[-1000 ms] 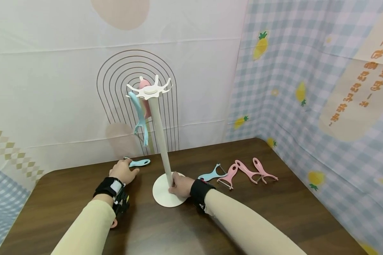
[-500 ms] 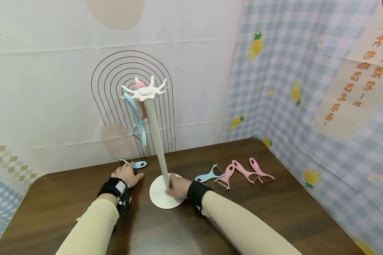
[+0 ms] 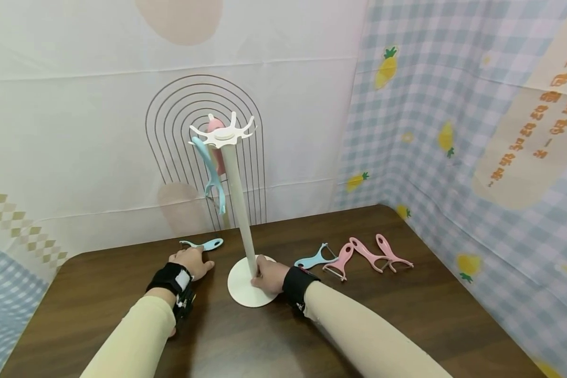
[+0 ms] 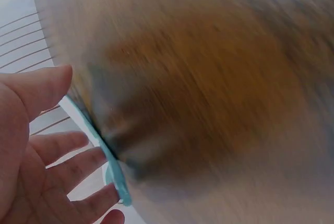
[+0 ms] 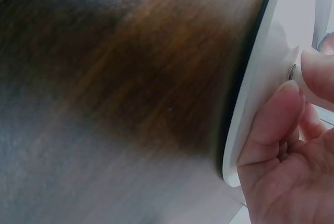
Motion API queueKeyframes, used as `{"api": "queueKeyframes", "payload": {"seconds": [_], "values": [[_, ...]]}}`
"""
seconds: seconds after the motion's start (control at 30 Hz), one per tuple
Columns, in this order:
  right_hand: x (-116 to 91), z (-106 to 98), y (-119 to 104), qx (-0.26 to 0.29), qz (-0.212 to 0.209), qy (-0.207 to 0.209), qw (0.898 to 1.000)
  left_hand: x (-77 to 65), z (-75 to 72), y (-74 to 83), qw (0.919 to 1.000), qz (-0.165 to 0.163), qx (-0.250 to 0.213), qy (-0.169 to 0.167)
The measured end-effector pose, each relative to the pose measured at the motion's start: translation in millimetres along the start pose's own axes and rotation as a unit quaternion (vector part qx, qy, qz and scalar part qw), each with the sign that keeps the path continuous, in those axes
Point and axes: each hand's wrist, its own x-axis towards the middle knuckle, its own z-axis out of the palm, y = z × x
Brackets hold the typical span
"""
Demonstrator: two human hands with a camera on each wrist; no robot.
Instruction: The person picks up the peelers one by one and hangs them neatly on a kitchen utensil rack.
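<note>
A white stand with a round base and a crown of curved hooks stands upright on the table. My right hand grips its pole low down, just over the base. Further left, my left hand reaches to a light-blue peeler lying near the table's back edge. In the left wrist view the fingers are spread, with fingertips at the peeler and the thumb apart from it. From the hooks hang a blue peeler and a pink peeler, the latter partly behind the pole.
Right of the stand lie a blue peeler and several pink peelers, close together. A small pink end shows beside the left forearm. Patterned cloth hangs behind the table and along its right side.
My left hand has shifted slightly right and nearer, uncovering more of the table peeler's head. The hanging blue peeler has swung a little toward the pole. My right hand keeps its grip.
</note>
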Motion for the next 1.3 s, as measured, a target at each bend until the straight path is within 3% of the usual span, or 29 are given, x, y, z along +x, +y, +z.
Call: {"api": "queueKeyframes", "payload": {"seconds": [0.33, 0.57, 0.77, 0.93, 1.3], "values": [[-2.8, -1.3, 2.8, 0.002, 0.005, 0.001, 1.000, -10.0, 1.4, 5.3, 0.9973, 0.022, 0.071, 0.000], [-5.9, -2.7, -0.9, -0.002, 0.005, -0.006, 1.000, -17.4, 1.7, 10.0, 0.9960, 0.018, 0.087, 0.010], [-5.5, -2.4, -1.4, -0.003, 0.000, -0.011, 1.000, -14.3, 2.2, 6.2, 0.9928, 0.044, 0.104, 0.039], [-4.3, -1.5, -1.4, -0.003, 0.002, -0.010, 1.000, -5.3, 5.3, -1.4, 0.9930, 0.061, 0.089, 0.048], [-6.9, -3.3, -5.1, -0.007, -0.003, -0.007, 1.000, -12.2, 1.3, -2.3, 0.9936, 0.068, 0.057, 0.069]]}}
